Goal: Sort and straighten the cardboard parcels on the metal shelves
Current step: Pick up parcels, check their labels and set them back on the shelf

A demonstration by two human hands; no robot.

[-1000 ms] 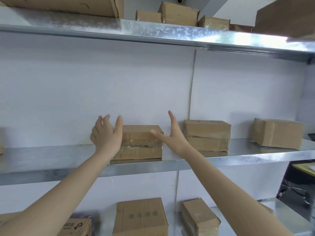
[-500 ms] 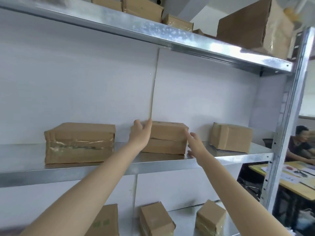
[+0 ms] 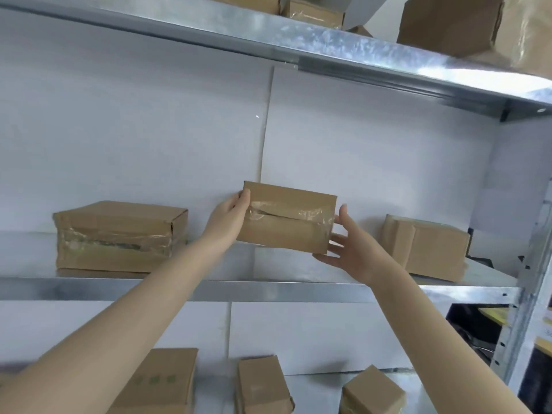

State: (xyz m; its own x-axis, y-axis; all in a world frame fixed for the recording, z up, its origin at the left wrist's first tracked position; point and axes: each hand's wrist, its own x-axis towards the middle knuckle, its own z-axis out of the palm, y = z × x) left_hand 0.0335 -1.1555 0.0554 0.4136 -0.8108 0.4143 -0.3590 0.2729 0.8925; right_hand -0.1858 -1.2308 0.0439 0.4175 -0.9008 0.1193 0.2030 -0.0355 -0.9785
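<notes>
step: repositioning one parcel | your left hand point(image 3: 230, 222) and right hand point(image 3: 352, 249) grip the ends of the small brown taped cardboard box point(image 3: 288, 218), lifted just above the galvanised metal middle shelf point(image 3: 268, 289) | next: probably set it down square, level with neighbours

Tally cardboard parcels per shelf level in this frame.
Top shelf: 4, counting one barely visible corner
Middle shelf: 3, one lifted in both hands
Bottom shelf: 3
Total: 10
</notes>
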